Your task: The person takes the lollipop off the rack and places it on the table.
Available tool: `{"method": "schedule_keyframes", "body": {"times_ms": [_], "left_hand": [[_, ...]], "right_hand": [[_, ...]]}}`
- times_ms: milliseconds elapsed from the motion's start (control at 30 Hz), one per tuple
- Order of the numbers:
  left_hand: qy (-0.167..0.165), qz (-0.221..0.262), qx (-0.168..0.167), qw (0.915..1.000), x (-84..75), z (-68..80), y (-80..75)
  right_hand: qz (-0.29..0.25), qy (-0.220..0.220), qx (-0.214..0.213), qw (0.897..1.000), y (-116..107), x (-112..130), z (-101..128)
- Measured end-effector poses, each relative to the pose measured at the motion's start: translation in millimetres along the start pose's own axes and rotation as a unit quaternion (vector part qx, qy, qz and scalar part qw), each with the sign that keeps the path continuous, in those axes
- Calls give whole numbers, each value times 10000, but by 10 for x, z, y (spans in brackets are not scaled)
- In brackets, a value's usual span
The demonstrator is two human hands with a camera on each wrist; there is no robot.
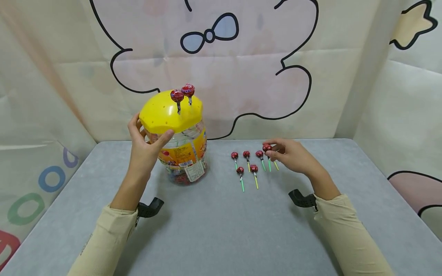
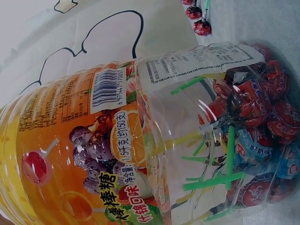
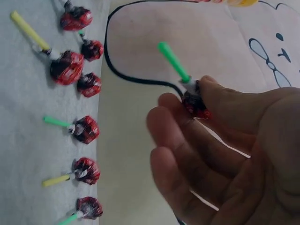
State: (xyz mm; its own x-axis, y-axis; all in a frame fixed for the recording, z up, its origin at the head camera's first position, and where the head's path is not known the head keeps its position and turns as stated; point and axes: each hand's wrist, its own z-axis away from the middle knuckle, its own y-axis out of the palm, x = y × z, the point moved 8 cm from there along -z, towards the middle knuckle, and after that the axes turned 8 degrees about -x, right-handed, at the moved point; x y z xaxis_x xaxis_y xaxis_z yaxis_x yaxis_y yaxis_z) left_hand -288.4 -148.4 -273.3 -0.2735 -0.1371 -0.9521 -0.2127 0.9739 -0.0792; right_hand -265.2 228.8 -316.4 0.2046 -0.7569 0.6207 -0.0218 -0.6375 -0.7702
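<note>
A clear plastic jar [image 1: 184,155] with a domed yellow lid [image 1: 165,113] stands on the grey table [image 1: 221,230]. Two red lollipops [image 1: 183,94] stick up from holes in the lid. My left hand [image 1: 146,147] grips the jar's left side just under the lid. The left wrist view shows the jar's orange label [image 2: 70,150] and many wrapped lollipops [image 2: 262,122] inside. My right hand [image 1: 276,153] pinches a red lollipop [image 1: 267,148] [image 3: 194,104] with a green stick, at the right end of several loose lollipops [image 1: 246,161] [image 3: 77,75].
The loose lollipops lie in two short rows right of the jar, sticks pointing toward me. A yellow stick [image 1: 276,165] shows under my right hand. A cartoon-printed backdrop [image 1: 241,76] closes off the table's far edge and both sides.
</note>
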Motion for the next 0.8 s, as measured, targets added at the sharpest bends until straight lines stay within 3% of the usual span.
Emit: {"method": "schedule_keyframes", "body": {"times_ms": [333, 800], "left_hand": [[61, -65, 0, 10000, -16, -1, -1], [-13, -35, 34, 10000, -15, 2, 8]], "right_hand": [[825, -69, 222, 9963, 134, -237, -60], [1011, 222, 833, 9911, 365, -477, -100]]}}
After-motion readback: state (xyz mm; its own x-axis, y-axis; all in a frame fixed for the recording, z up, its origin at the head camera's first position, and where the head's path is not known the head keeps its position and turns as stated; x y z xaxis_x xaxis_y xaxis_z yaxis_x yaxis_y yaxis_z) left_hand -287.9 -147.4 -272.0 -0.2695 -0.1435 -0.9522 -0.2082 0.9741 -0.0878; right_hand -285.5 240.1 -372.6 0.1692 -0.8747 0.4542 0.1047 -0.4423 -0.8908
